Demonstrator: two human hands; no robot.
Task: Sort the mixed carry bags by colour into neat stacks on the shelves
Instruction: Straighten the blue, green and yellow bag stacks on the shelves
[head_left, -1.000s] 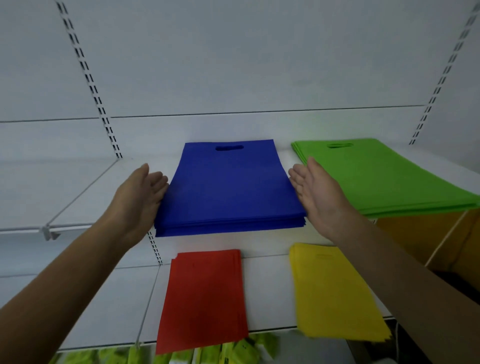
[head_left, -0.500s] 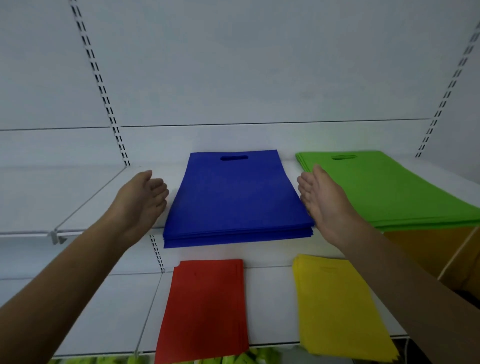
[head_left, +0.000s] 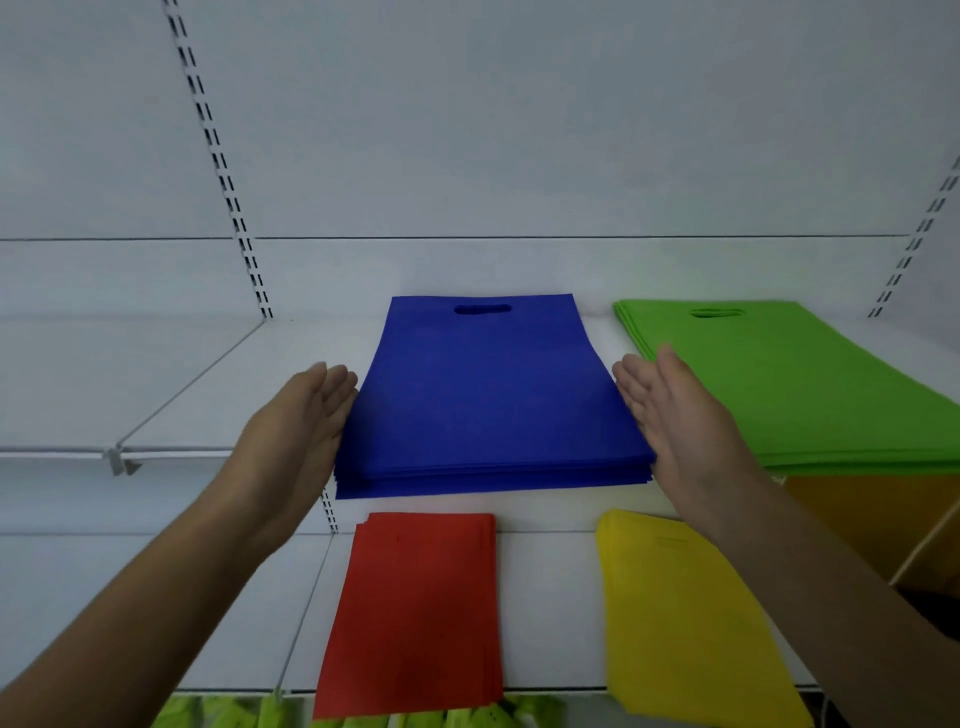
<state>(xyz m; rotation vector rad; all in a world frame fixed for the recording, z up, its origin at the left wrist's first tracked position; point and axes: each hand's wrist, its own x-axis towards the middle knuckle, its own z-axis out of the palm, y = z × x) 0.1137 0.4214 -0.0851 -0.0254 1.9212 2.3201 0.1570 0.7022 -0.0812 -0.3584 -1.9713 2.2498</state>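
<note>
Head view: the stack of flat royal-blue fabric carry bags with die-cut handle slots lies near the front edge of the upper white shelf, its layered front edges nearly flush. The left hand lies flat against the stack's left side and the right hand against its right side, fingers straight and together, gripping nothing; this reads as squaring the pile. Just beside it on the same shelf, toward the right end, sits a stack of lime-green fabric bags, slightly fanned at its back corner. On the lower white shelf, a red fabric stack and a yellow fabric stack overhang the front edge. Four colours look sorted. Below the lower shelf's front edge, yellow-green items show, possibly unsorted bags, though too little is visible to tell.
</note>
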